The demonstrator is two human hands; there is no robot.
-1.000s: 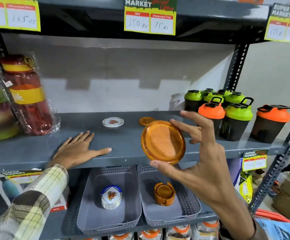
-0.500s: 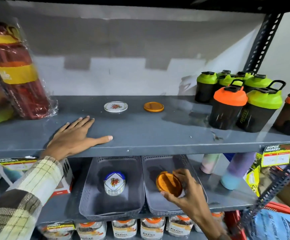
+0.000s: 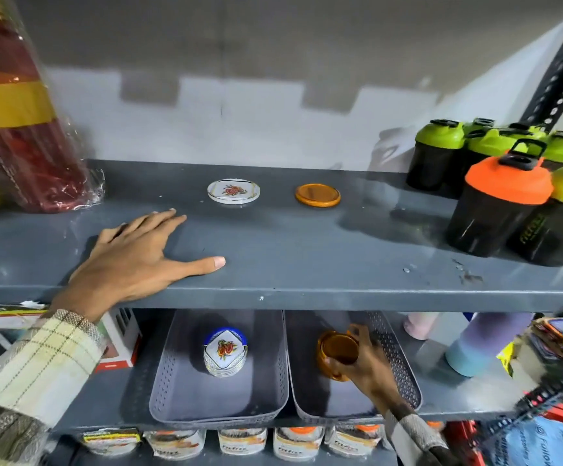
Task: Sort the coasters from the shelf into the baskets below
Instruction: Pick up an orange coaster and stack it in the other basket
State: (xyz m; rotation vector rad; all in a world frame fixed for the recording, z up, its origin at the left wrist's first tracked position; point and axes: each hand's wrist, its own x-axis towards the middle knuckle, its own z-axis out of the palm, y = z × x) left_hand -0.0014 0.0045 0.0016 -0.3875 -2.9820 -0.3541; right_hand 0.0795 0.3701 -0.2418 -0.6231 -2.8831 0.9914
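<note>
Head view, sorting in progress. Nearest, on the lower shelf, two grey perforated baskets stand side by side. In the right basket [image 3: 404,371] the right hand [image 3: 369,366] closes its grip around an orange coaster [image 3: 339,348], fingers over the far rim and thumb under the near one, setting it at an orange holder [image 3: 332,371] whose outline is largely hidden by the hand; whether the coaster is already seated cannot be told. In the left basket [image 3: 172,381] stands a stack of white floral coasters [image 3: 225,352]. Above, the left hand [image 3: 135,260] lies flat on the upper shelf [image 3: 307,264], fingers spread, pinching nothing. Farther back on that shelf remain one white floral coaster [image 3: 233,191] and one orange coaster [image 3: 317,195], apart from each other; shaker bottles [image 3: 495,203] crowd the right end and wrapped bottles [image 3: 14,105] the left. Handling, by judgement: the orange discs look like light, stiff, glossy plastic with a raised rim, likely slippery on the face, so the rim edge is the place to pinch. The white one looks glassy or ceramic-like, possibly brittle, best lifted by opposite edges and set down gently.
</note>
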